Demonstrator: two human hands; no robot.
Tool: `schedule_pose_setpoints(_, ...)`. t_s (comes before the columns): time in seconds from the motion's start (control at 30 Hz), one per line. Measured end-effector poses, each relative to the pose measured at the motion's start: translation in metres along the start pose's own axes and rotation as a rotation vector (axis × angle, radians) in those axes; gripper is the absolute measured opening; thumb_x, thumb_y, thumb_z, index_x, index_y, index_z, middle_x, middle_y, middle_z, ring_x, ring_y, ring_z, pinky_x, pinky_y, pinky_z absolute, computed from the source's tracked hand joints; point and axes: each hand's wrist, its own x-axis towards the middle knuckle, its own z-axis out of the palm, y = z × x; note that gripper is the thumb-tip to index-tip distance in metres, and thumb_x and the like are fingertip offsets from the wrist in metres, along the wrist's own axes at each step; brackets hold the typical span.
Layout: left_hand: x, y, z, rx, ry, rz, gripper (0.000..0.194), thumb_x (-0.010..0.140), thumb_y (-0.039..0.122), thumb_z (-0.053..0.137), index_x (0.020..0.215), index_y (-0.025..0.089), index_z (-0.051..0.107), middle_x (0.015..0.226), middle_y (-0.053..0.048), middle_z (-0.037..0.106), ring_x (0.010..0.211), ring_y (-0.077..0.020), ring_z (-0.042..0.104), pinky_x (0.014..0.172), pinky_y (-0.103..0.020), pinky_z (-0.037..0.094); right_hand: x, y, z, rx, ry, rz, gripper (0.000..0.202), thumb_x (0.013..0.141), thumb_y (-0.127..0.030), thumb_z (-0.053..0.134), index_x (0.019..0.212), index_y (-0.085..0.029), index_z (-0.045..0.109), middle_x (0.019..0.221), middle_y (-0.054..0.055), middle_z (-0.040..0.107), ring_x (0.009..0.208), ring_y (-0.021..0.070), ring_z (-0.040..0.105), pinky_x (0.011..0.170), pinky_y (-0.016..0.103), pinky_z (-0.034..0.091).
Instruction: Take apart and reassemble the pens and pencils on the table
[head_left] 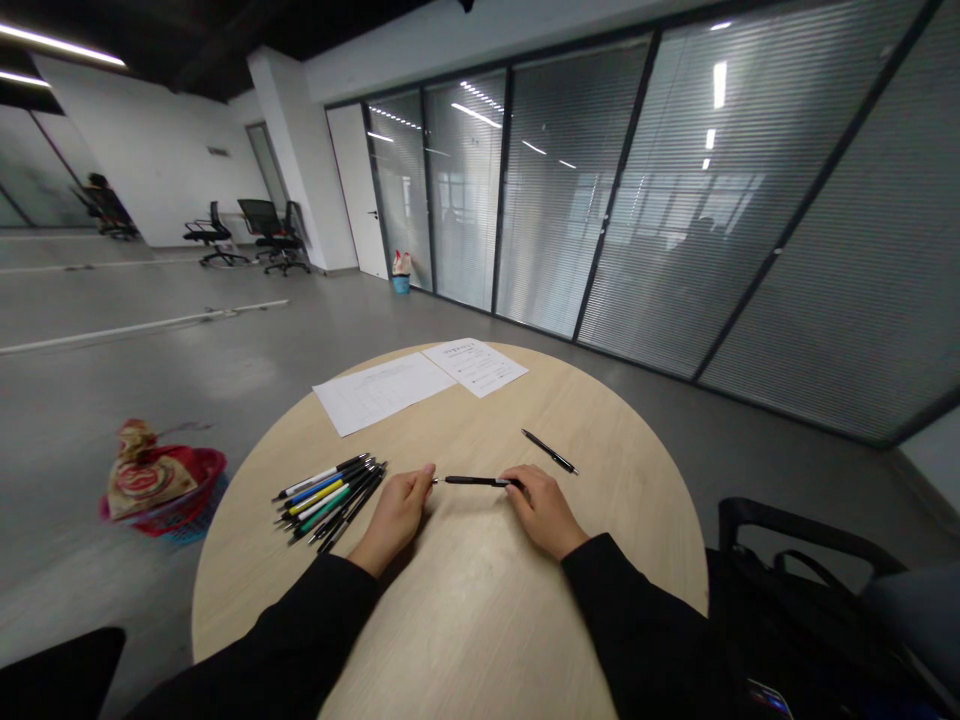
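Head view, black pen (474, 481) crosswise, tip (435, 482) leftward, right hand (538, 508) gripping pen, left hand (397, 510) pinching tip

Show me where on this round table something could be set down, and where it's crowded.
On the table, bare room shows at right, between the lone pen, right hand and rim; in the middle, between the papers and the held pen; and at the near side, between the sleeves. The left is crowded: the pen pile lies beside the left hand.
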Motion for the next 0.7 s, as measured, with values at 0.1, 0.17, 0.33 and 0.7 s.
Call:
schedule_pose_setpoints(0.1,-0.0013,0.0012,0.0004,-0.013,-0.012,-0.011,0.053,0.087,0.066,0.037,0.056,0.024,0.029,0.053,0.006,0.024,0.051,-0.0120,0.025,0.053,-0.028,0.021,-0.0003,0.0013,0.0008,0.001,0.002,-0.007,0.017,0.094,-0.013,0.053,0.099,-0.019,0.068,0.098,0.008,0.071,0.096,0.0221,0.062,0.088,0.036,0.047)
schedule_pose_setpoints(0.17,-0.0017,0.0013,0.0006,-0.021,-0.019,-0.012,0.054,0.087,0.067,0.036,0.055,0.024,0.029,0.052,0.006,0.024,0.050,-0.0119,0.025,0.053,-0.028,0.021,-0.0006,0.0030,0.0015,0.002,0.002,-0.009,0.017,0.093,-0.013,0.053,0.099,-0.019,0.069,0.098,0.008,0.071,0.095,0.0220,0.062,0.088,0.036,0.047)
schedule_pose_setpoints(0.33,-0.0017,0.0012,0.0010,-0.031,-0.030,-0.008,0.056,0.086,0.070,0.038,0.054,0.024,0.029,0.051,0.006,0.025,0.050,-0.0116,0.025,0.051,-0.028,0.021,-0.0012,0.0053,0.0026,0.002,-0.013,-0.009,0.018,0.093,-0.013,0.053,0.100,-0.019,0.069,0.099,0.008,0.071,0.095,0.0218,0.062,0.089,0.037,0.047)
schedule_pose_setpoints(0.7,-0.0016,0.0012,0.0023,-0.038,-0.064,-0.005,0.059,0.085,0.071,0.040,0.051,0.023,0.033,0.048,0.005,0.028,0.048,-0.0112,0.027,0.049,-0.027,0.022,-0.0016,0.0048,0.0031,-0.005,-0.028,-0.022,0.018,0.094,-0.014,0.054,0.100,-0.020,0.069,0.098,0.007,0.071,0.096,0.0221,0.062,0.088,0.037,0.047)
